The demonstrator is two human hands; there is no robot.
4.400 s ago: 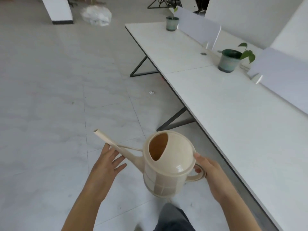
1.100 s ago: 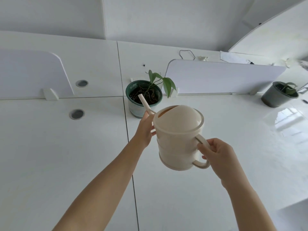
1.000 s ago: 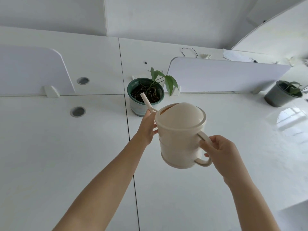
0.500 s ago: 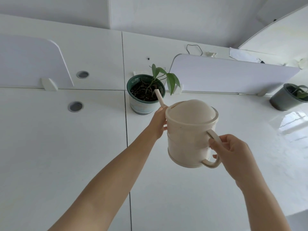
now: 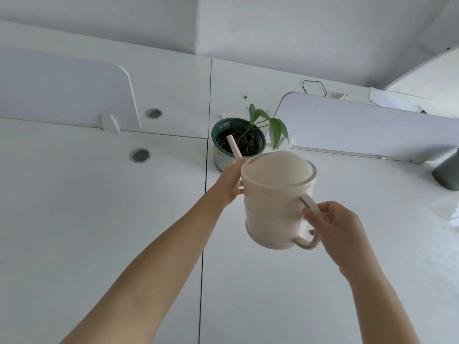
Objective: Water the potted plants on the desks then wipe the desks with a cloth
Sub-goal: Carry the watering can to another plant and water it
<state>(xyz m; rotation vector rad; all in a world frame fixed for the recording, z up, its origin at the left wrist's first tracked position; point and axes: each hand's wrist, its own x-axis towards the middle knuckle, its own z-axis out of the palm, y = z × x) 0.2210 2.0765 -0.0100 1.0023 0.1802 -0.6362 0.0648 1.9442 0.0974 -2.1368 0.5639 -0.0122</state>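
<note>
While both hands (image 5: 335, 227) hold the watering can (image 5: 278, 202), dividers (image 5: 360, 125) flank the plant pot (image 5: 238, 142).

A: Left hand (image 5: 229, 183)?
B: Forearm bare, reaching up and forward from lower left. The hand is cupped against the watering can (image 5: 275, 194) where the spout starts; its fingers are hidden behind the can.
A: Right hand (image 5: 334, 227)?
B: Closed on the can's handle, thumb on top (fingers curled around it), forearm entering from lower right.
</note>
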